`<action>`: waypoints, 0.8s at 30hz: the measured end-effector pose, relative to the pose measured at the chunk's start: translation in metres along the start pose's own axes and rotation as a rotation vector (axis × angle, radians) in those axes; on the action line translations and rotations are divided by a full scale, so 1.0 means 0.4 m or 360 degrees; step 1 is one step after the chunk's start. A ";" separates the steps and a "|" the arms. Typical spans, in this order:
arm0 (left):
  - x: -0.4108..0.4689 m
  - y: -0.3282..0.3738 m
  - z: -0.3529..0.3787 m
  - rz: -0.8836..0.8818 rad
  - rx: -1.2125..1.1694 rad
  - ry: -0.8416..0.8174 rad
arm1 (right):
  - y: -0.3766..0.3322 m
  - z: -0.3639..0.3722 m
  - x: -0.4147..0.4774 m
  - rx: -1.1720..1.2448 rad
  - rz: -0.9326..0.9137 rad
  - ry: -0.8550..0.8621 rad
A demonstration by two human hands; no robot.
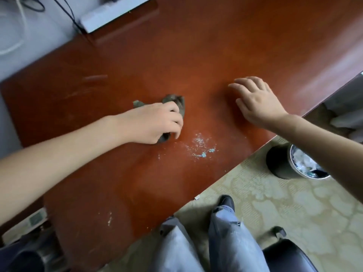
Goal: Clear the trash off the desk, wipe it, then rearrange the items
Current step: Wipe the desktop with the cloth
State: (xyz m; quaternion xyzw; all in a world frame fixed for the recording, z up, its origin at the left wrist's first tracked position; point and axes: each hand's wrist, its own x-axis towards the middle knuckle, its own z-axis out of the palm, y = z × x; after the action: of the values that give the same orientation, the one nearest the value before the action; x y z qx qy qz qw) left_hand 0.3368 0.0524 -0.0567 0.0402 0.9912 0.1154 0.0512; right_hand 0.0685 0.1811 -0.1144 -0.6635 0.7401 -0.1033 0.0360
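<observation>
Red-brown desk (196,46), pale crumbs (198,146) near front edge; left hand (155,122) bunches grey rag (176,103), soft, light, best gripped wadded; right hand (257,103) spread flat on desk

Left hand (157,122), its arm reaching in from the near left, curls its fingers round a cloth (177,102). Right hand (257,101) is palm down, fingers spread and relaxed.

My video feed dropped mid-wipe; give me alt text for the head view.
The left hand grips a grey cloth on the red-brown desk, beside a scatter of pale blue crumbs. The right hand is spread open over the desk; a bin holding trash stands on the floor.
</observation>
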 end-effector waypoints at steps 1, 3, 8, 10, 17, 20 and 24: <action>0.006 0.007 0.021 -0.0056 -0.0180 0.0045 | -0.010 0.006 -0.004 -0.0024 -0.0006 -0.0003; 0.025 0.019 0.061 -0.0173 -0.0428 0.0126 | -0.026 0.014 -0.011 -0.0029 0.0010 -0.0036; 0.073 -0.006 0.119 -0.0491 -0.0224 -0.0027 | -0.010 0.022 -0.037 -0.0063 0.0097 -0.0078; 0.082 -0.023 0.125 -0.0544 -0.0236 -0.0110 | 0.009 0.026 -0.047 -0.0031 0.0144 -0.0158; 0.089 0.203 0.222 0.0566 -0.0277 -0.0218 | 0.025 0.043 -0.062 0.0045 0.0152 -0.0167; 0.116 0.122 0.195 0.0562 -0.0208 -0.0086 | 0.024 0.047 -0.060 0.0065 0.0164 -0.0165; 0.139 -0.038 0.123 -0.0051 -0.0052 0.0190 | 0.027 0.047 -0.062 0.0064 0.0160 -0.0180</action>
State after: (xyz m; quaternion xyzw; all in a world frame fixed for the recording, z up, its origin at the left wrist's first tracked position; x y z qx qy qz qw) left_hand 0.2860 0.0539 -0.1130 0.0164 0.9910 0.1328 -0.0055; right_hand 0.0645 0.2049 -0.1370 -0.6295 0.7670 -0.0785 0.0963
